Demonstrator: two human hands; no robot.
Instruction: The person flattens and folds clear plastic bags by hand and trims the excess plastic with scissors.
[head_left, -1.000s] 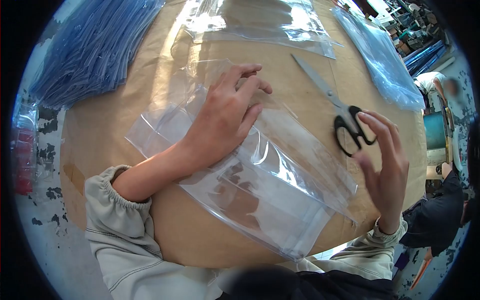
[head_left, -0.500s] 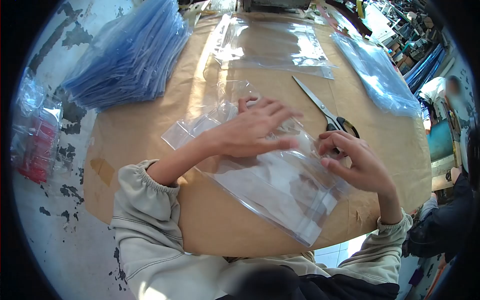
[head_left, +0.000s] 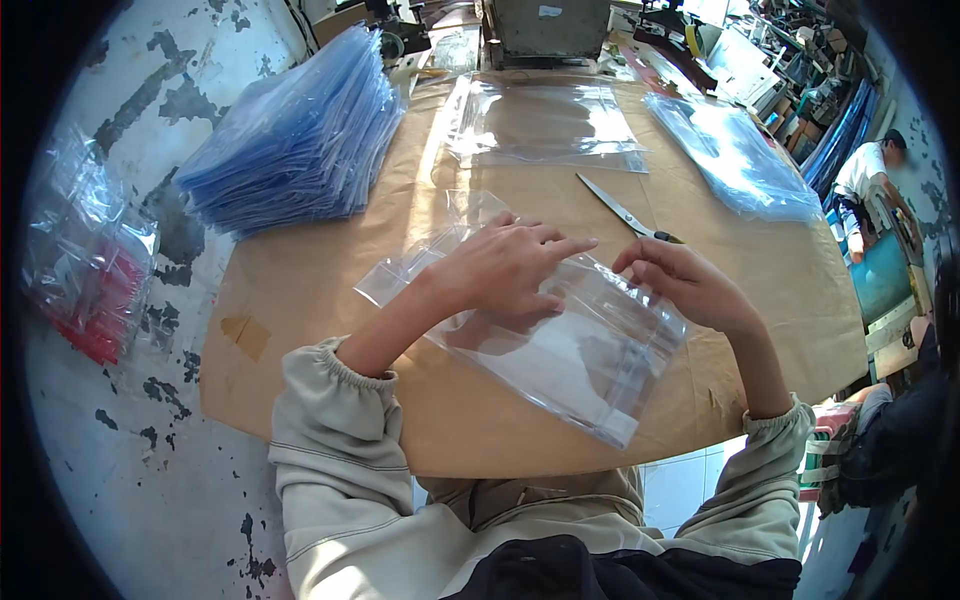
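A clear plastic bag (head_left: 545,365) lies slanted across the brown-covered table in front of me. My left hand (head_left: 505,265) is spread over its upper left part, index finger stretched out and thumb apart. At the bag's upper right edge, my right hand (head_left: 685,285) has its fingers bent together, seemingly pinching the film; the exact contact is hard to see. Just beyond that hand lies a pair of scissors (head_left: 622,212), blades pointing away to the left and handles mostly hidden behind the fingers.
A tall stack of bluish plastic sleeves (head_left: 290,140) stands at back left. Flat clear sheets (head_left: 545,120) lie at the back, and more sleeves (head_left: 735,155) at back right. Bags with red parts (head_left: 100,270) hang left. Another person (head_left: 865,180) is at far right.
The view has tilted up, showing more of the table's back. My right hand has drawn its fingers together and moved up along the bag's edge, now covering the scissors' handles.
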